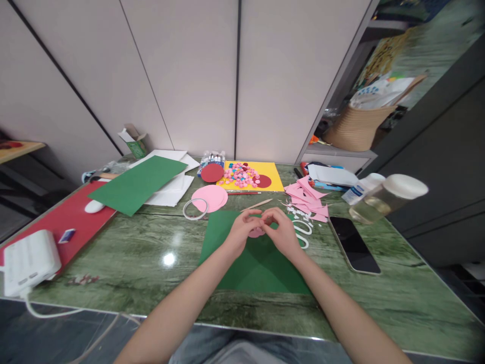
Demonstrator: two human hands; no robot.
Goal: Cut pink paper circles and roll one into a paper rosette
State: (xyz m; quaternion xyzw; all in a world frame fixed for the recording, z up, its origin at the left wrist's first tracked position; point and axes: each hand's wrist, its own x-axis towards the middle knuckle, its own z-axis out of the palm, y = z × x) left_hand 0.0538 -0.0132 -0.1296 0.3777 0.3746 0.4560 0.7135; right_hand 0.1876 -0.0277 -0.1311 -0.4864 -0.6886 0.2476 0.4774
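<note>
Fingertips of my left hand (240, 231) and my right hand (282, 231) meet in a pinch above a green paper sheet (261, 273). Between them is a small pink paper piece (256, 233) with a rounded edge, partly covered by the fingers. Both hands are closed on it. Beside my right hand lie scissors with white handles (304, 227), their blades hidden from view. A pointed wooden stick (257, 205) rests just beyond the hands. Larger pink paper circles (214, 197) lie to the far left of them, with a white ring (185, 210) overlapping their edge.
Pink pom-poms (240, 175) and a red circle sit on yellow paper (275, 174). Pink scraps (305, 194), a phone (354, 245) and a clear bottle (373, 205) stand right. At left are green paper (140, 184), red paper (71, 212) and a white charger (32, 260).
</note>
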